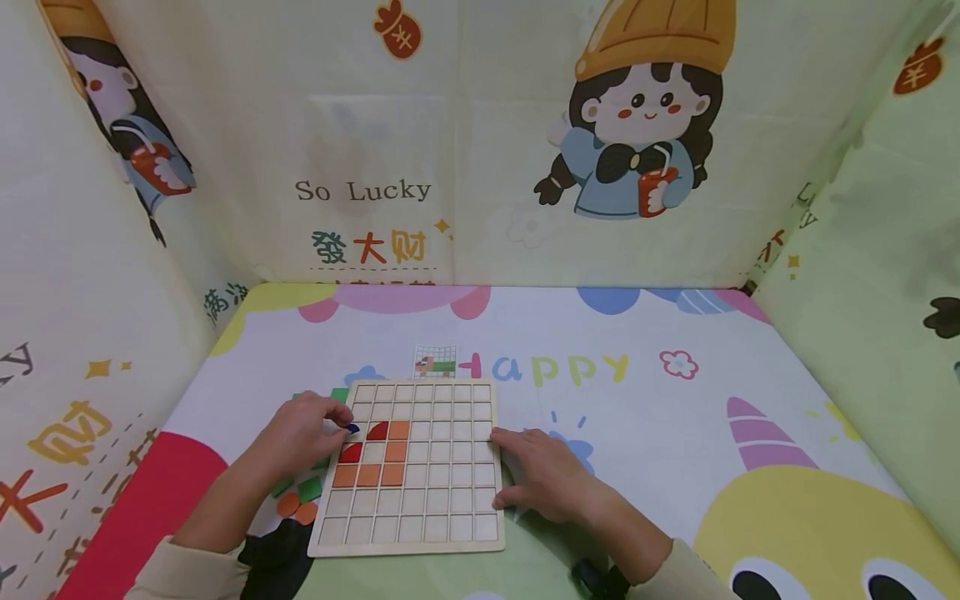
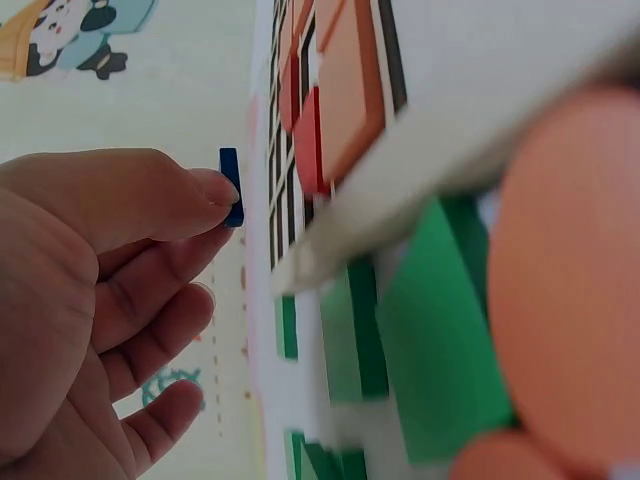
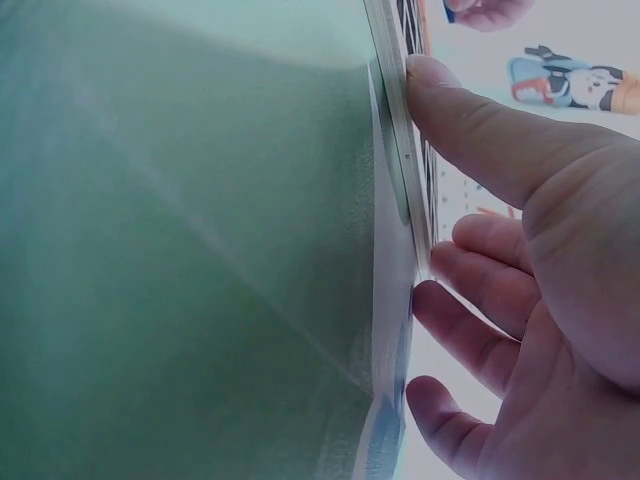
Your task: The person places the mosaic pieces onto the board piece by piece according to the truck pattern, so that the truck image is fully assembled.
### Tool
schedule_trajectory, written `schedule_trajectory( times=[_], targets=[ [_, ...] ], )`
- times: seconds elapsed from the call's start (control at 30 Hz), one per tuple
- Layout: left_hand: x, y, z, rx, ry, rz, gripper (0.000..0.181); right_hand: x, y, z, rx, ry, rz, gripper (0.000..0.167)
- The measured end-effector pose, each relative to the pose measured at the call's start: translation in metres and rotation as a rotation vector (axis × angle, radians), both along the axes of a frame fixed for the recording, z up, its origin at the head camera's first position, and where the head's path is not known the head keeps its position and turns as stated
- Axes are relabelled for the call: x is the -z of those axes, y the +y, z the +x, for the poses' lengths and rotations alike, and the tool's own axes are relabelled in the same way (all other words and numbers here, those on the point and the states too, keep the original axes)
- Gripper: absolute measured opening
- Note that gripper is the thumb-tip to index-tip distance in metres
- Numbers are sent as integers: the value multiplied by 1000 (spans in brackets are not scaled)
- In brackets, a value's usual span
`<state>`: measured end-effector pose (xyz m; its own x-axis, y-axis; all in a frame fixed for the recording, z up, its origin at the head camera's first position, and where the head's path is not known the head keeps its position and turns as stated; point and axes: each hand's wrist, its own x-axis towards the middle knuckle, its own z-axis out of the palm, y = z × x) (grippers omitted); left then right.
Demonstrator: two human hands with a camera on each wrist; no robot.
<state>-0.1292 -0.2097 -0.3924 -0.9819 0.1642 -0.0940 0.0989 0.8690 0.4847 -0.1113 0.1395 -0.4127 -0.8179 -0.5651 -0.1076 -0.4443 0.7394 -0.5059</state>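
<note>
A wooden grid board lies flat on the table. Orange square tiles and two red rounded tiles fill some cells on its left side. My left hand pinches a small dark blue tile between thumb and fingertip, just over the board's left edge; the tile's full outline is hidden. Along the board's right edge, my right hand touches the frame with thumb and fingertips, its fingers spread and nearly straight.
Green tiles and orange round tiles lie loose left of the board, partly behind the left forearm. A small printed pattern card lies beyond the far edge. Patterned cloth walls enclose the table at the back and sides.
</note>
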Motion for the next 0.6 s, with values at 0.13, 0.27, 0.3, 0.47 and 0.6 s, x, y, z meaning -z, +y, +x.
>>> schedule_trajectory(
  times=[0.13, 0.27, 0.3, 0.47, 0.6],
  targets=[
    [0, 10, 0, 20, -3, -16, 16, 0, 0, 0, 0, 2, -1, 77],
    [1, 17, 2, 44, 20, -34, 12, 0, 0, 0, -1, 3, 0, 77],
    [2, 19, 2, 50, 26, -38, 12, 1, 0, 0, -2, 4, 0, 77],
    [4, 25, 5, 65, 28, -40, 12, 0, 0, 0, -3, 5, -3, 76],
    [6, 27, 7, 94, 34, -58, 11, 0, 0, 0, -3, 1, -7, 77]
  ],
)
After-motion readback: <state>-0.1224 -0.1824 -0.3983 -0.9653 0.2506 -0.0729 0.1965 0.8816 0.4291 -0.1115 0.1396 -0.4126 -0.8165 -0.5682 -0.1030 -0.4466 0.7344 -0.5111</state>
